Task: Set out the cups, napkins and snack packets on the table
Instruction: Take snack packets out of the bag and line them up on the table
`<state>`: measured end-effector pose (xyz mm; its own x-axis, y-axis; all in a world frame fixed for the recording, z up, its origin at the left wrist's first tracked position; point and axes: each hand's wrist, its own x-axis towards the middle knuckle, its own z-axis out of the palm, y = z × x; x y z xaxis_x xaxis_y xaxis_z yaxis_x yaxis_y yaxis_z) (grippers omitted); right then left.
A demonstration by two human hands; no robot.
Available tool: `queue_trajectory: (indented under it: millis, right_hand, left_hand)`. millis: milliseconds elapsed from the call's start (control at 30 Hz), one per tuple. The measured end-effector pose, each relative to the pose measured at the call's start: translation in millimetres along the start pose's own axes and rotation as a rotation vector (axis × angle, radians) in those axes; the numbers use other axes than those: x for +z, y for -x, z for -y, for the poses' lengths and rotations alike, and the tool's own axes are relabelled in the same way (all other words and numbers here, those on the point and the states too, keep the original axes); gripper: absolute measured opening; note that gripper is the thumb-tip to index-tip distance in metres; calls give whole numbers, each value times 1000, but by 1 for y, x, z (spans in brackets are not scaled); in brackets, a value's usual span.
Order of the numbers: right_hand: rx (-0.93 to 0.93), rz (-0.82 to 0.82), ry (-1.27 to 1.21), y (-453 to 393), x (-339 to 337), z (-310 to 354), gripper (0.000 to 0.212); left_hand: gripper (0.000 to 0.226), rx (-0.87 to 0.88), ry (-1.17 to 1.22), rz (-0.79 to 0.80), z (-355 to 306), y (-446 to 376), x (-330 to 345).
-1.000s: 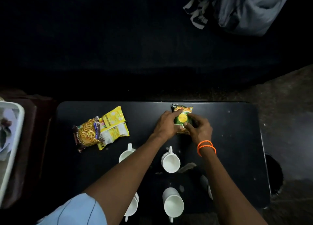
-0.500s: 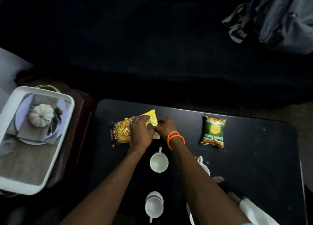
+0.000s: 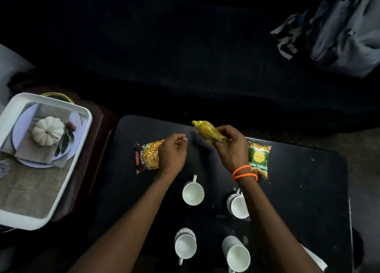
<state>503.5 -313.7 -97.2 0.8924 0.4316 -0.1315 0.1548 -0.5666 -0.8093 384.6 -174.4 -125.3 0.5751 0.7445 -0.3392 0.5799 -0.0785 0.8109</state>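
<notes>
My right hand [image 3: 231, 148] grips a yellow snack packet [image 3: 206, 130] and holds it lifted above the black table [image 3: 298, 190]. My left hand [image 3: 172, 155] hovers with curled fingers over the right end of a brown "Mixture" packet [image 3: 147, 157] that lies flat on the table; it holds nothing. A green packet [image 3: 259, 158] lies to the right, partly behind my right wrist. Several white cups stand nearer me: one at the centre [image 3: 193, 192], one under my right forearm [image 3: 238, 206], two at the front [image 3: 185, 245] [image 3: 237, 256]. A white napkin corner [image 3: 314, 259] shows at the lower right.
A white tray [image 3: 67, 170] with a plate, a cloth and a small white pumpkin [image 3: 48, 131] sits on a brown stand left of the table. A grey bag [image 3: 345, 30] lies at the upper right. Dark surroundings lie beyond the table's far edge.
My right hand has lifted the yellow packet off the brown one and carried it right and up. My left hand has let go and stays over the brown packet.
</notes>
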Motion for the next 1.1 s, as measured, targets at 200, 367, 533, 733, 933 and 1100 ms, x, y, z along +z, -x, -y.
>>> queue_trajectory:
  millis: [200,367,533,733,933,1100]
  right_hand:
    - [-36,554,584,19,-18,-26,37]
    - [30,135,419,18,-18,-47,33]
    - [14,258,495,16,-3,-54,37]
    - [10,191,457,18,8,-64,33]
    - [-77,181,456,22,8,-73,35]
    - [-64,207,472,24,9,-73,34]
  left_hand:
    - [27,-105,-69,172,-4,-6,25]
    - [52,59,-188,320,-3,-11,41]
    - [61,189,-335,466,4,-4,54]
    - [64,263,-324,436,9,-1,62]
    - [64,289,-275,396,18,4,68]
    - [63,329,-247,376,21,6,68]
